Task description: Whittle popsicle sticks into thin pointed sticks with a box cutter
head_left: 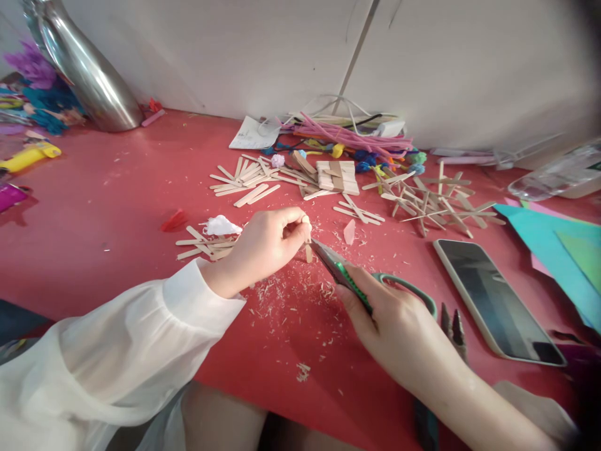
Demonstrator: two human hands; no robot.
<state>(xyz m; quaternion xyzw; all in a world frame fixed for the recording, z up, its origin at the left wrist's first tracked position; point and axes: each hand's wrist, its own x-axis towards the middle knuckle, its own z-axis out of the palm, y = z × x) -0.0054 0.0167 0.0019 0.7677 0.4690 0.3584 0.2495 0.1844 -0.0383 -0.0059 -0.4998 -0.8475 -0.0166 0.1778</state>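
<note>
My left hand pinches a short piece of wooden craft stick upright over the red table. My right hand grips green-handled scissors, whose blade tip touches the stick's lower end. Wood shavings lie scattered under both hands. A white sleeve covers my left arm.
Loose craft sticks, a stack of sticks and glued stick shapes lie behind. Pipe cleaners are by the wall. A phone lies right, coloured paper beyond it, a metal vase at back left.
</note>
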